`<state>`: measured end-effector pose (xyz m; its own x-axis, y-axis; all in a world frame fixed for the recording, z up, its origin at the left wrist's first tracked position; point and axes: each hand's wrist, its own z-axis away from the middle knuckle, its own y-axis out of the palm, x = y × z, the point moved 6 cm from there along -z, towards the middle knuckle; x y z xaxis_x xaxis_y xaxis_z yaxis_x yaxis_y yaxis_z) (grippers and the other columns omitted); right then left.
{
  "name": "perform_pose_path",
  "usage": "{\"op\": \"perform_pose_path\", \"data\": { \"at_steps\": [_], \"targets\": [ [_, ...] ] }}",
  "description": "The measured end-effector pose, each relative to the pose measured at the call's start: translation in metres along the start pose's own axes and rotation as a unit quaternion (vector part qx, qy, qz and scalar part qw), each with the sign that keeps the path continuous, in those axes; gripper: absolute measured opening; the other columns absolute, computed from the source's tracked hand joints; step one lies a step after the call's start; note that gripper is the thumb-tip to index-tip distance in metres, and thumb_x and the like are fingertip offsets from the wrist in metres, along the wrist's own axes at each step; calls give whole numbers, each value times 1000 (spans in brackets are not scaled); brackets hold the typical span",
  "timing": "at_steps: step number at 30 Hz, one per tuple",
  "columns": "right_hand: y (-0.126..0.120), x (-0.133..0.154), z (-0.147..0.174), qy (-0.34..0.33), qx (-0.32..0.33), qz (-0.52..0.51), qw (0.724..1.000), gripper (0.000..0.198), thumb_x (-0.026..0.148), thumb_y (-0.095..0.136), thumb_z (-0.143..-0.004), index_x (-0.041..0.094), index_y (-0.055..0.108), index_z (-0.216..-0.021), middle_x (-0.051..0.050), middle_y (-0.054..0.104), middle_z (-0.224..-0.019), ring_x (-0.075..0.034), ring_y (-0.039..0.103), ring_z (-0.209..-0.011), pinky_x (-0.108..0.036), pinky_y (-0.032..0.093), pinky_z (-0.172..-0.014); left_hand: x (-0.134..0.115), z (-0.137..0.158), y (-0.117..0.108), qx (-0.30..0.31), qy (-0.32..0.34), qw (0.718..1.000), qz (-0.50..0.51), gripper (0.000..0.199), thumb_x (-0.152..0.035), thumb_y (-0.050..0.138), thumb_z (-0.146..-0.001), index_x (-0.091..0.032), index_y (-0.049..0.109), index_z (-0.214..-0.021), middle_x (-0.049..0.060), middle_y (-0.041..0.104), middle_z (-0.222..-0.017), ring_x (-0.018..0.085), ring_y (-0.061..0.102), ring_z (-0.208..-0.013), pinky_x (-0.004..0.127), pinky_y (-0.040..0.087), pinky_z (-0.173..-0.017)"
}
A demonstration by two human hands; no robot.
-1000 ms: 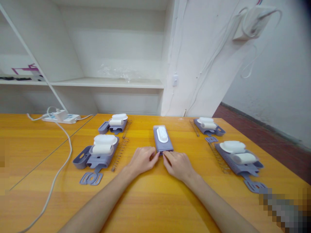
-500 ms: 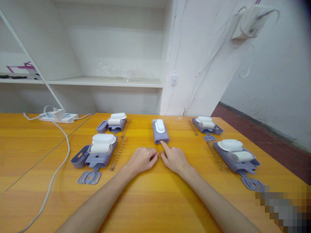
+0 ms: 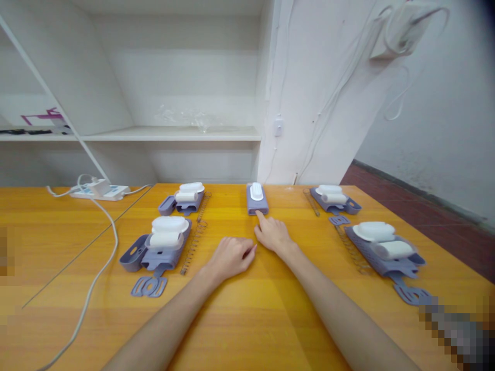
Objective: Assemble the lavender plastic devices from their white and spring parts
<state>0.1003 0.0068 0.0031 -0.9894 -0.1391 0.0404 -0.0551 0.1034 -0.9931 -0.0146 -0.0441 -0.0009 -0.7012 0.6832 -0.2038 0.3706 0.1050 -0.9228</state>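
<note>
A small purple plastic case (image 3: 258, 204) sits upright near the back edge of the table, with a white ribbed oval piece (image 3: 257, 192) on its sloping top. My right hand (image 3: 274, 234) reaches toward it, index finger stretched out to its lower front edge and the other fingers partly bent; nothing is held. Nearer to me, my left hand (image 3: 234, 256) rests on the table with its fingers curled in and nothing visible in them. The left hand is apart from the case.
Left and right on the wooden table (image 3: 247, 319) lie sets of purple housings (image 3: 164, 257), white rolls (image 3: 166, 240), white oval lids (image 3: 373, 231), flat purple slotted pieces (image 3: 149, 286) and springs (image 3: 193, 247). A power strip (image 3: 100, 190) and white cable (image 3: 116, 237) occupy the left.
The purple case has slid away from me toward the table's back edge, my right hand moving forward with it. My left hand stays about where it was. The camera view has shifted slightly.
</note>
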Motion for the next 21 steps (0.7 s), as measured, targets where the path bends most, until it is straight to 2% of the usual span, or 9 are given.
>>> {"op": "perform_pose_path", "data": {
  "at_steps": [4, 10, 15, 21],
  "targets": [
    [-1, -2, -1, 2, -3, -6, 1000, 49, 28, 39, -87, 17, 36, -135, -13, 69, -95, -27, 66, -86, -34, 45, -71, 0, 0, 0, 4, -3, 1000, 3, 31, -31, 38, -90, -19, 56, -68, 3, 63, -65, 15, 57, -58, 25, 32, -55],
    [-11, -14, 13, -16, -13, -12, 1000, 45, 32, 36, -90, 23, 39, -134, -12, 69, -101, -26, 65, -92, -34, 44, -73, 0, -1, 0, 8, -4, 1000, 4, 33, -32, 36, -91, -19, 56, -68, 4, 63, -65, 14, 56, -57, 25, 31, -55],
    [-28, -43, 29, -25, -43, -14, 999, 40, 34, 35, -91, 25, 48, -128, -8, 70, -99, -23, 65, -89, -32, 44, -72, 0, -1, 0, 7, -5, 1000, 6, 33, -32, 36, -91, -19, 56, -68, 4, 63, -64, 14, 55, -57, 25, 31, -54],
    [-56, -96, 54, -14, -128, 22, 991, 36, 36, 39, -89, 24, 56, -118, -5, 70, -93, -20, 65, -80, -30, 44, -66, 1, 0, 2, 8, 0, 1000, -6, 33, -32, 36, -91, -19, 56, -68, 3, 63, -65, 14, 56, -57, 25, 29, -54]
  ]
}}
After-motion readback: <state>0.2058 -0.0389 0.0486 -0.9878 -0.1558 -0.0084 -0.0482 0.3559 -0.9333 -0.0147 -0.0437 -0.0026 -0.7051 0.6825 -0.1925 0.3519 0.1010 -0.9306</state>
